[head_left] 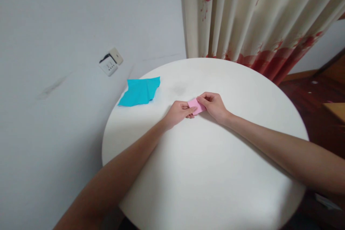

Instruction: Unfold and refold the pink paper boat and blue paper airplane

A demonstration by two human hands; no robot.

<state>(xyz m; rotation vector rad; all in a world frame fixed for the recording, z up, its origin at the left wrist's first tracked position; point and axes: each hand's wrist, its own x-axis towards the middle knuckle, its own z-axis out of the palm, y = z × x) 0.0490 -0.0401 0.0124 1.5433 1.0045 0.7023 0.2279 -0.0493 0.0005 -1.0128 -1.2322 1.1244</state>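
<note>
A small pink piece of paper [196, 106], flat and roughly rectangular, is held between both hands over the middle of the white round table [205, 179]. My left hand [178, 112] is closed on its left side, with the thumb lying on top and the fingers underneath. My right hand [214, 106] pinches the upper right part between thumb and fingers. Whether the paper is folded or a stack cannot be made out. A creased bright blue sheet [140, 92] lies on the table to the far left of my hands, touched by neither.
A pale wall [67, 133] runs along the table's left side, with a white socket plate [109, 65] on it. Beyond the far edge hangs a cream and red floral curtain [231, 18]. Dark reddish flooring [304, 97] shows at the right.
</note>
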